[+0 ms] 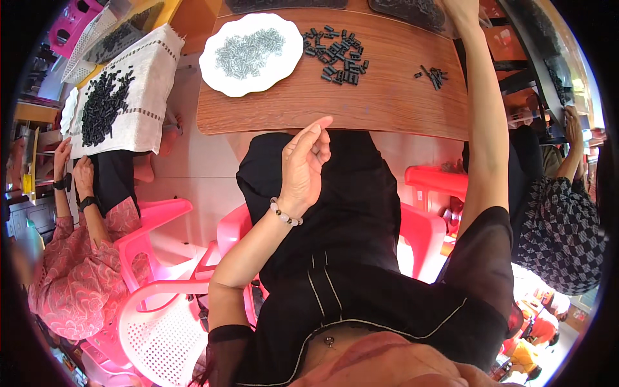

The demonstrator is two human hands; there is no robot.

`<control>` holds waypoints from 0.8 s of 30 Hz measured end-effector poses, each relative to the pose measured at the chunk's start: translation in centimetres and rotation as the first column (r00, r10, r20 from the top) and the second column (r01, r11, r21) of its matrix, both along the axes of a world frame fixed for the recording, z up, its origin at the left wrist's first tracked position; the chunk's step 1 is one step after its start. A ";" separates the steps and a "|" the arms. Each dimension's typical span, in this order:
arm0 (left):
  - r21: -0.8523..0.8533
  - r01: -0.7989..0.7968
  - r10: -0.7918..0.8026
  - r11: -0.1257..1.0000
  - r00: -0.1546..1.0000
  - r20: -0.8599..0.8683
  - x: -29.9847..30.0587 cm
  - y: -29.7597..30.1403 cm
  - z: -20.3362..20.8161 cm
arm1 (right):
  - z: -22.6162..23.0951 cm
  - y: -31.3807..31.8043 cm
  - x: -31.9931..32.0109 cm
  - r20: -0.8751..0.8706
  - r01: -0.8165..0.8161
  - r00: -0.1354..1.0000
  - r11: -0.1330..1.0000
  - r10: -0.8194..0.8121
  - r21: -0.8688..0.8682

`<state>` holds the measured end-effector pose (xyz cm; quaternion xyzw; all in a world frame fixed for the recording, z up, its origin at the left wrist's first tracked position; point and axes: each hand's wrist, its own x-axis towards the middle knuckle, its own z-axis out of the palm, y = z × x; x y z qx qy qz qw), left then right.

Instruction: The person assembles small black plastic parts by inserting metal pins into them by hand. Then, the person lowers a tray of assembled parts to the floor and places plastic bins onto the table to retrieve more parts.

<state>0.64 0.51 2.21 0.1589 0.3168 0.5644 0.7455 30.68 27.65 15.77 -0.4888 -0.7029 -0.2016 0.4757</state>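
My left hand [305,161] hovers above my lap, just short of the table's near edge. Its index finger is stretched out and the other fingers curl loosely, with nothing visible in them. My right arm reaches far forward, and my right hand [461,9] is cut off by the top edge, so its fingers are hidden. It is beside a clear tray of black pieces [419,13]. On the brown table [271,116] lie a pile of short black tubular pieces [338,55] and a smaller group of thin black pieces [436,77]. A white scalloped plate [216,79] holds many small clear pieces [251,53].
Another dark tray [287,5] sits at the table's far edge. At left, a person's hands [84,177] rest near a white cloth [151,77] bearing a black heap [104,106]. Pink chairs [151,284] stand close by. At right, another person's hand [572,126] is at a table.
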 end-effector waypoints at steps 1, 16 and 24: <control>-0.002 -0.001 0.001 1.000 1.000 0.002 0.0 -0.1 0.0 | -0.5 1.3 1.1 0.004 0.101 0.995 0.986 -0.102 -0.134; -0.133 0.024 -0.013 0.991 0.997 0.079 -1.1 0.2 -1.0 | -3.3 -5.7 -9.5 0.022 -0.260 0.951 0.836 0.308 -0.483; -0.151 0.020 -0.012 0.988 0.998 0.056 -1.7 -0.2 -1.1 | -8.2 -2.6 -12.9 -0.162 -0.351 0.917 0.542 0.365 -0.764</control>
